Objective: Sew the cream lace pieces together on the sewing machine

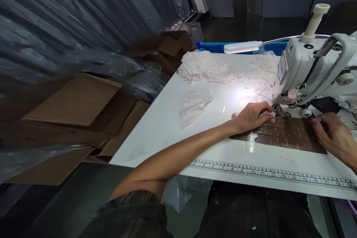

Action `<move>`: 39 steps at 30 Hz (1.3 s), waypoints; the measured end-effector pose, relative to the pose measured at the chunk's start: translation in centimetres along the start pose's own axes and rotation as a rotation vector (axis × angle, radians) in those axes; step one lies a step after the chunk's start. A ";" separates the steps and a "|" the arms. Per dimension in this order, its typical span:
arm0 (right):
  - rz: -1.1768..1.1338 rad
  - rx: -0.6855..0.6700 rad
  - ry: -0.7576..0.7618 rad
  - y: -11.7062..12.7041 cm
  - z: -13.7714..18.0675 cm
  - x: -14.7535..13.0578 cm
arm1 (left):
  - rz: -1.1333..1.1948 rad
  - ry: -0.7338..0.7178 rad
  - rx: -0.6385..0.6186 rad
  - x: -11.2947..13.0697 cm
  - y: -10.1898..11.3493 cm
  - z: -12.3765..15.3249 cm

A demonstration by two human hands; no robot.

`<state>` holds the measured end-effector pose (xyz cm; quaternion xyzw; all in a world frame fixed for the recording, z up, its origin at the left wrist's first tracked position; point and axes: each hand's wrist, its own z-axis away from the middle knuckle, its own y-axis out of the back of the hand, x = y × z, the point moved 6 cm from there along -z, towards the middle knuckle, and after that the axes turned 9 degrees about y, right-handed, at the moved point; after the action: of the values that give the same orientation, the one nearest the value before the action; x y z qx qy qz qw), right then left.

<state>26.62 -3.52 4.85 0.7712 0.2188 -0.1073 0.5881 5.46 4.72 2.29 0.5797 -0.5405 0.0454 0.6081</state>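
My left hand pinches a piece of white lace just left of the needle area of a white sewing machine. The lace runs toward the presser foot, where its far part is hidden by my fingers. My right hand is right of the needle, at the right end of a brown taped strip on the table. Its fingers are curled together, with thumb and forefinger close; what lies between them cannot be made out.
A heap of white lace lies at the back of the white table, with a smaller lace piece nearer. A lamp lights the sewing area. A printed ruler follows the front edge. Cardboard boxes stand left.
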 end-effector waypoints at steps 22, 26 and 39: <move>0.502 -0.310 0.169 -7.0 -3.7 -4.9 | 0.462 0.367 -0.201 -2.3 -0.2 -1.0; 0.475 -0.289 0.210 -6.9 -4.3 -5.3 | 0.453 0.385 -0.193 -2.5 -0.2 -1.2; 0.465 -0.081 0.298 -7.4 -4.5 -5.7 | 0.410 0.441 -0.179 -2.4 -0.1 -1.1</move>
<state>17.71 1.17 2.21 0.7838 0.1243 0.1541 0.5886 5.18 6.84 0.81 0.3790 -0.5029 0.2437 0.7376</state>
